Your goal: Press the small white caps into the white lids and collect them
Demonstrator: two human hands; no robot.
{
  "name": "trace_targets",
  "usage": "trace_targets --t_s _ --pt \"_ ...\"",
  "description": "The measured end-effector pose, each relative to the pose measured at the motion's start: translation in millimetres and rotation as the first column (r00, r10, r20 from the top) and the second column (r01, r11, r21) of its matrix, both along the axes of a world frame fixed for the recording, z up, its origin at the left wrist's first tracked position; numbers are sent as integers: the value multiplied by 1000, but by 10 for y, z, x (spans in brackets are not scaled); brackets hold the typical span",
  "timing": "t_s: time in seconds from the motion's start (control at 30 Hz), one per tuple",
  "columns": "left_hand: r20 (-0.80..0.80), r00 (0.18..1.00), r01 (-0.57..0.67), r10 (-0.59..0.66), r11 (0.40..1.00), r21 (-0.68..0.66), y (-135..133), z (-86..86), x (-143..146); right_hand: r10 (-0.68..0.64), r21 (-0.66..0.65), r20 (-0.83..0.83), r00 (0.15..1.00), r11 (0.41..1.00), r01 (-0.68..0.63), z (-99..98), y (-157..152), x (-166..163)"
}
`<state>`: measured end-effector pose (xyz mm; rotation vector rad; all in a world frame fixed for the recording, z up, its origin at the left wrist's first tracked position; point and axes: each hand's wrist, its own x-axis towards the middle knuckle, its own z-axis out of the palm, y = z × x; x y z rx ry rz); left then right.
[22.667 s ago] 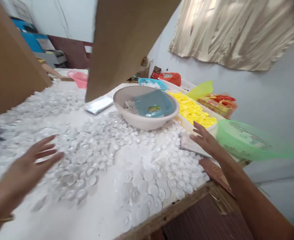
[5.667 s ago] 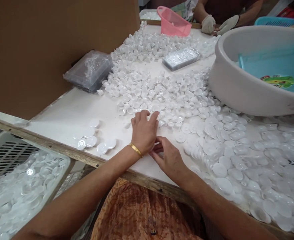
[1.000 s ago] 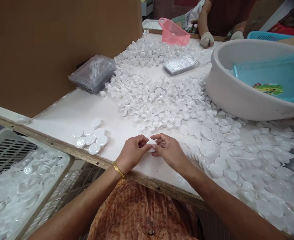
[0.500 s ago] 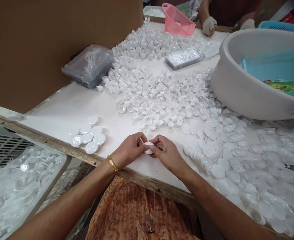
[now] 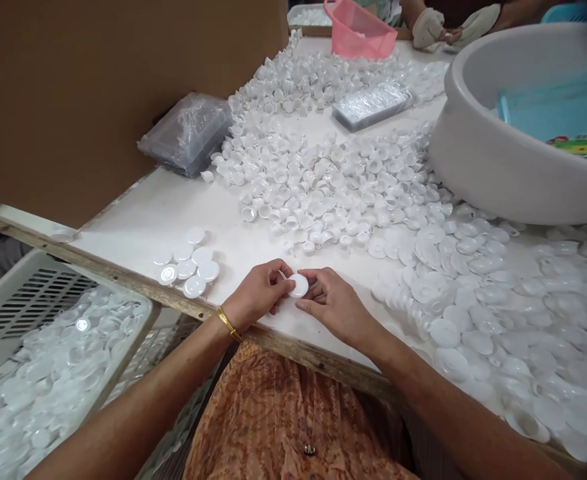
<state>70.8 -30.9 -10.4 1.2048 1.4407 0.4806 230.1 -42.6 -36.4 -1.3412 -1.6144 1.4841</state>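
Observation:
My left hand (image 5: 258, 293) and my right hand (image 5: 330, 305) meet near the table's front edge, both pinched on one small white round cap (image 5: 298, 285) held between their fingertips. Just beyond my hands lies a heap of small white cup-shaped pieces (image 5: 323, 193). To the right spreads a heap of flat white discs (image 5: 478, 300). A small cluster of finished white caps (image 5: 188, 263) sits on the table to the left of my left hand.
A large grey basin (image 5: 498, 167) holding a blue tray stands at right. A brown cardboard wall (image 5: 98, 87) lines the left. A grey crate of white caps (image 5: 48, 347) sits below the table's left edge. Another person's gloved hands (image 5: 438, 27) work by a pink basket (image 5: 358, 30).
The cap between my fingers has turned flat side up and both hands have shifted slightly. The camera view has tilted a little, so the table's contents sit differently in frame.

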Motion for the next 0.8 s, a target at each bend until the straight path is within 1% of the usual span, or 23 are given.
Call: trace_targets --t_s 0.07,0.17,0.23,0.27,0.3,0.33,0.4,0.43,0.47,0.5,0.6,0.67,0.73,0.8 --pt "-23 1000 15 -15 1000 -2 4 2 -9 5 89 50 999 996 -10 -16 -16 -4" --pt "-113 992 62 -62 998 -3 2 24 -23 -14 162 101 995 987 -3 -46 -20 -22" --pt "-241 965 113 -98 992 49 -12 48 -20 -21 196 113 993 981 -2 -62 -15 -32" --pt "-334 938 138 -95 984 109 -21 61 -8 -20 212 118 993 977 -6 -69 -13 -36" --pt "-435 898 166 -67 967 192 -27 71 14 -17 226 121 993 974 -11 -74 -11 -39" --pt "-528 849 201 -21 937 286 -27 77 47 -11 240 124 992 971 -19 -79 -11 -43" --pt "-657 749 291 92 844 450 -1 71 141 -1 267 137 991 963 -36 -83 -13 -49" --pt "-694 707 337 134 799 498 28 57 195 0 280 151 989 959 -43 -83 -15 -53" --pt "-724 671 380 161 764 522 65 37 248 -1 290 165 986 956 -47 -81 -17 -55" --pt "-748 638 412 182 741 531 108 11 295 -6 295 181 984 954 -49 -77 -20 -57" --pt "-792 557 443 249 718 538 226 -83 374 -6 264 206 978 963 -50 -63 -26 -58" --pt "-794 541 434 277 717 546 271 -144 372 11 232 198 980 971 -58 -57 -26 -55" --pt "-787 548 423 283 719 552 286 -192 344 25 223 191 981 972 -69 -54 -23 -54" --pt "-784 563 426 262 721 547 287 -222 312 29 231 194 981 970 -75 -57 -17 -56"
